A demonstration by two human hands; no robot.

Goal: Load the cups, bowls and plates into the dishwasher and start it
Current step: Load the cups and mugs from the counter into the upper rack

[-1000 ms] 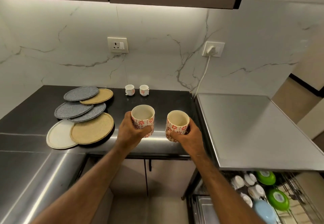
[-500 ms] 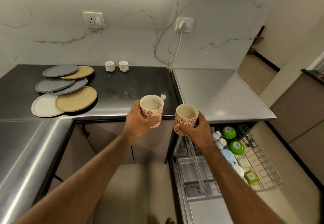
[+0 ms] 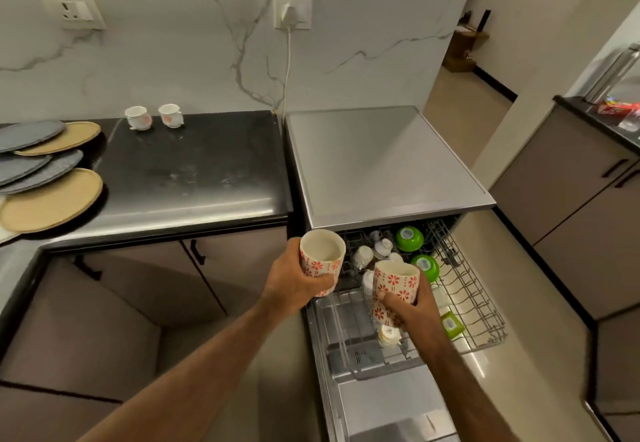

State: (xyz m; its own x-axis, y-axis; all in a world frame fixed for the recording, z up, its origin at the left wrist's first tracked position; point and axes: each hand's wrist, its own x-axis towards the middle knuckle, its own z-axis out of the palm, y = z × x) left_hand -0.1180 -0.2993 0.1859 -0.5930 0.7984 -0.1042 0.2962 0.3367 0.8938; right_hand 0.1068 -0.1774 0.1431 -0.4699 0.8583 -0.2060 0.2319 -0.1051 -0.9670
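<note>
My left hand (image 3: 294,282) grips a cream cup with red flowers (image 3: 322,256), upright, at the left edge of the open dishwasher. My right hand (image 3: 412,310) grips a matching flowered cup (image 3: 394,286) over the pulled-out upper rack (image 3: 478,299). The rack holds two green bowls (image 3: 409,238), several small white cups (image 3: 363,256) and a green square item (image 3: 451,324). Two small white cups (image 3: 138,117) stand at the back of the black counter. Grey and tan plates (image 3: 48,196) lie overlapped at the counter's left.
The dishwasher door (image 3: 381,403) lies folded down below my arms. The steel dishwasher top (image 3: 374,161) sits right of the black counter (image 3: 194,178). A plugged cable (image 3: 288,61) hangs from the wall socket. Cabinets stand on the right across a strip of floor.
Both hands have carried the flowered cups off the counter, rightward and down, over the open dishwasher rack. My view has swung right and down with them.
</note>
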